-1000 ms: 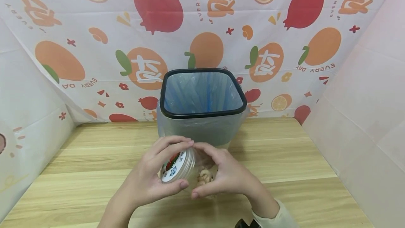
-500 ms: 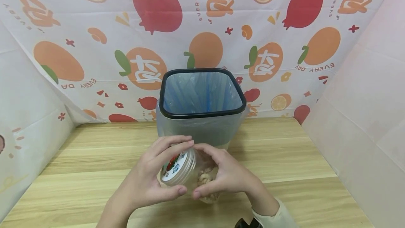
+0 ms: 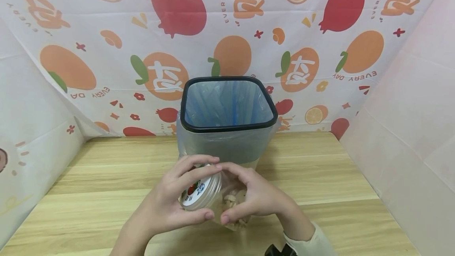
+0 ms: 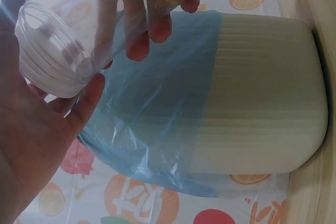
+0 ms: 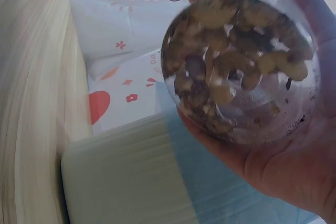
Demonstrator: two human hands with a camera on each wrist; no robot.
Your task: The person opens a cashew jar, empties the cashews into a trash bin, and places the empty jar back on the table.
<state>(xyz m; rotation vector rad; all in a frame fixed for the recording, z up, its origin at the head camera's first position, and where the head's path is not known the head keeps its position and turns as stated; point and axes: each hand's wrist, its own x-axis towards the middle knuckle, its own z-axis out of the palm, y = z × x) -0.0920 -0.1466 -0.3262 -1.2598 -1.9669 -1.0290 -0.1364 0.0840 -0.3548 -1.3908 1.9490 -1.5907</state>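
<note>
A clear plastic jar (image 3: 227,208) is held tilted over the table, its lid end up to the left and its base down to the right. My left hand (image 3: 170,200) grips the ridged screw lid (image 3: 193,196), which has a white label with red and blue print. Around the jar's body curls my right hand (image 3: 261,198), thumb in front. Pale curved nuts that look like cashews (image 5: 231,72) lie with darker pieces toward the base in the right wrist view. In the left wrist view the lid (image 4: 50,51) sits on the jar's end.
Just behind the hands stands a square bin with a black rim (image 3: 229,128) and a thin blue bag (image 4: 152,103) folded over its side. Wood-grain table (image 3: 89,196) lies underneath. A fruit-print cloth (image 3: 135,31) hangs at the back, with pale sheets at both sides.
The jar's base has dipped a little, showing more below my right thumb. The lid's print has turned slightly. Both hands have shifted slightly down and keep their grip.
</note>
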